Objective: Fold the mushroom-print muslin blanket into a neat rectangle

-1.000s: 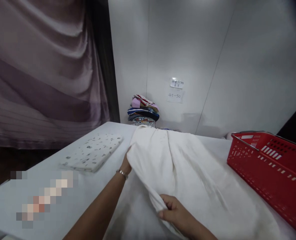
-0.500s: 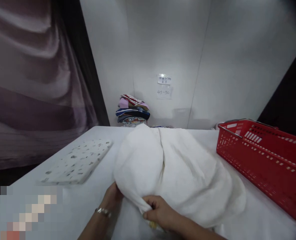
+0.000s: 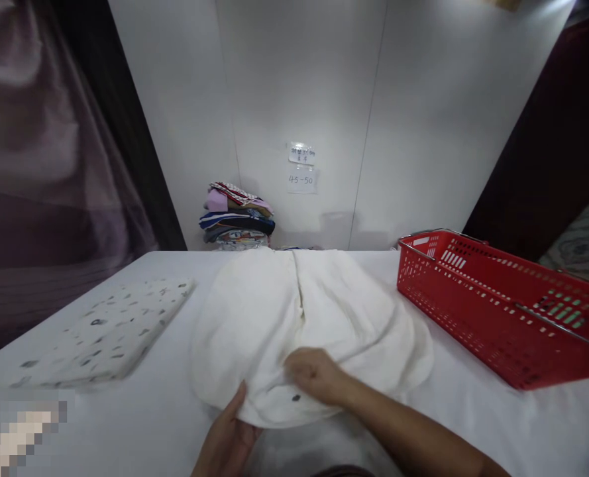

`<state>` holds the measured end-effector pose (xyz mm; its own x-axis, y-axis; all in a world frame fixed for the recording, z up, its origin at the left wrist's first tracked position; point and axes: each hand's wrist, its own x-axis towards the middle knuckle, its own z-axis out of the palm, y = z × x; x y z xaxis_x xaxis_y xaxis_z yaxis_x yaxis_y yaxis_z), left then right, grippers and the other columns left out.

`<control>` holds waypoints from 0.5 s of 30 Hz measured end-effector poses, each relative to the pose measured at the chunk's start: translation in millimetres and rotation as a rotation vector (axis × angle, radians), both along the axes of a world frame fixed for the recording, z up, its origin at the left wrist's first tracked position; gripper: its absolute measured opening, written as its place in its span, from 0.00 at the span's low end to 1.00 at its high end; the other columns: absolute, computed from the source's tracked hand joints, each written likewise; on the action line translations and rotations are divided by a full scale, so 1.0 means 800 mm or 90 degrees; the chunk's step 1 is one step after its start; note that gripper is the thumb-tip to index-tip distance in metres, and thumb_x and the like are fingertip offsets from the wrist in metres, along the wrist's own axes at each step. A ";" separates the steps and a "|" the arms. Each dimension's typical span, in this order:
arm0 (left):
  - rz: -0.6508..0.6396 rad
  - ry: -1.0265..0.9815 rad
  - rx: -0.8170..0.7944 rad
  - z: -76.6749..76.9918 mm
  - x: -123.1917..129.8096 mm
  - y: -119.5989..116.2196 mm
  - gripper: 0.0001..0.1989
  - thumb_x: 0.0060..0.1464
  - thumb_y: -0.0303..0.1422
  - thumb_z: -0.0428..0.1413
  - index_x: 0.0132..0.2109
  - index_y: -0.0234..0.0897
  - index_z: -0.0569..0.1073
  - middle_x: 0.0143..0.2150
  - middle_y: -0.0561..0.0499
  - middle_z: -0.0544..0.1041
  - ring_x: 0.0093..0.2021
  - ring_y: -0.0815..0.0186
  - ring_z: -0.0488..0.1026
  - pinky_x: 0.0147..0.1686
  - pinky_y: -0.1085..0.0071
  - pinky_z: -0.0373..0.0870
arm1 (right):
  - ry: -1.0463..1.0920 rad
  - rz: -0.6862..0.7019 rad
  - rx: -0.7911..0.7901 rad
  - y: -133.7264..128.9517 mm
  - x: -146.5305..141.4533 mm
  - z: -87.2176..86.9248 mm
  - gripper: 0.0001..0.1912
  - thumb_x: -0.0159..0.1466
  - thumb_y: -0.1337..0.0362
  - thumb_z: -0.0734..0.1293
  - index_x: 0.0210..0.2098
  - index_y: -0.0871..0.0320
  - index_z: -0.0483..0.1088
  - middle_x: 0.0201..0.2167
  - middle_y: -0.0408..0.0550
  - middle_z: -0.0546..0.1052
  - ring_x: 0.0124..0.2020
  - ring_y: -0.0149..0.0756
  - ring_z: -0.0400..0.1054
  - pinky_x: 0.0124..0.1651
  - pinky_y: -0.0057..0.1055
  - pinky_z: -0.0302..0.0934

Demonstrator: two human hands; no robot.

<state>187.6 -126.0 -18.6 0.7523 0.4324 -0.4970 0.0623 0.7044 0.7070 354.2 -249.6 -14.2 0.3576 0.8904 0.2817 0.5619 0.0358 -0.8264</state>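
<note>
The left hand (image 3: 232, 424) is partly closed at the near edge of the white cloth (image 3: 254, 305), thumb on top and fingers beneath, with the edge between them. The right hand (image 3: 317, 374), blurred, is curled over the near middle of the cloth, fingers bent inward; whether it grips any fabric I cannot tell. The cloth lies on the table (image 3: 165, 430), mostly on the far side of both hands, its rounded edge facing near. A crease runs down its middle from far to near; the cloth appears widest from left to right. A folded speckled cloth (image 3: 110, 331) lies to the left, slanting from near left to far right. A red basket (image 3: 453, 324) stands to the right, and a fabric stack (image 3: 237, 222) sits at the far side.
</note>
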 end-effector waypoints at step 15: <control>0.012 0.098 0.154 -0.019 -0.008 0.027 0.35 0.48 0.57 0.49 0.60 0.49 0.61 0.51 0.50 0.75 0.50 0.54 0.73 0.44 0.57 0.75 | -0.171 -0.695 -0.560 -0.204 0.246 -0.040 0.30 0.62 0.59 0.58 0.61 0.64 0.55 0.54 0.62 0.67 0.55 0.52 0.62 0.52 0.42 0.59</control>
